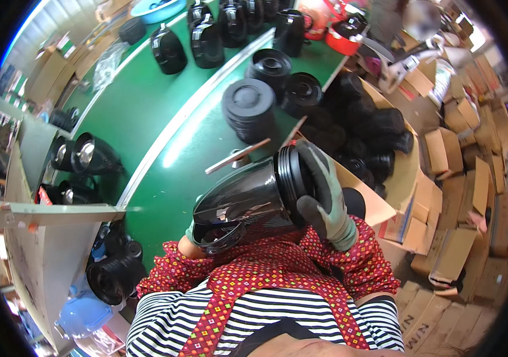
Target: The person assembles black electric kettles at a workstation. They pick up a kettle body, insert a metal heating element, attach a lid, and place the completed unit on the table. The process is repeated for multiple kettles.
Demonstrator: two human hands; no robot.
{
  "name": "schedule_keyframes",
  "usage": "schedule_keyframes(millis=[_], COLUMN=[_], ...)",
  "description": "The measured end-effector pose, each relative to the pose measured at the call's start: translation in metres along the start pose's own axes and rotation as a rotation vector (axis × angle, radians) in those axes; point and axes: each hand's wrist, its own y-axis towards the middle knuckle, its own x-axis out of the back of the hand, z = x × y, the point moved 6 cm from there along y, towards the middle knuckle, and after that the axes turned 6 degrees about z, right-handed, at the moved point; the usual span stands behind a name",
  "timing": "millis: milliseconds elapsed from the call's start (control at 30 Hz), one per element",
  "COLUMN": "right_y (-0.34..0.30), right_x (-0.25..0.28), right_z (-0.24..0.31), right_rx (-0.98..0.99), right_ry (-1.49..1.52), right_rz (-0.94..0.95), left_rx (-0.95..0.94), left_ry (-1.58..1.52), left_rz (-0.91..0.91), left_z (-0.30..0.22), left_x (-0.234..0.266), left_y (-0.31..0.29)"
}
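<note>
A glossy black jug body [242,193] lies tilted across my front, its handle [225,238] toward me on the left. A ribbed black round cap [289,178] sits at its right end; I cannot tell whether it is screwed on. My gloved right hand [332,208] is closed over that cap, thumb below and fingers above. Behind the jug's left end, my left hand [190,232] supports it; most of its fingers are hidden. Just past the jug, a stack of round black caps [248,101] stands on the green table [159,137].
More black jugs [206,41] stand along the table's far side, and several with silvery insides [87,156] lie at left. At right, an open cardboard box [385,205] holds dark parts. A thin flat strip [238,156] is beyond the jug. Cartons [453,256] cover the right floor.
</note>
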Motion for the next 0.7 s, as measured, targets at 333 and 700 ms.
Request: schedule_keyframes(millis=[333,700], right_y=[-0.070,-0.080], right_x=[0.040,0.070], right_z=[0.013,0.022], right_rx=[0.051,0.013], right_ry=[0.010,0.192], right_rz=[-0.067,-0.142], left_rx=[0.085,-0.278], left_ry=[0.179,0.746], left_rz=[0.197,-0.107], left_z=[0.012,-0.043], left_x=[-0.042,-0.017], left_y=[0.041,0.058])
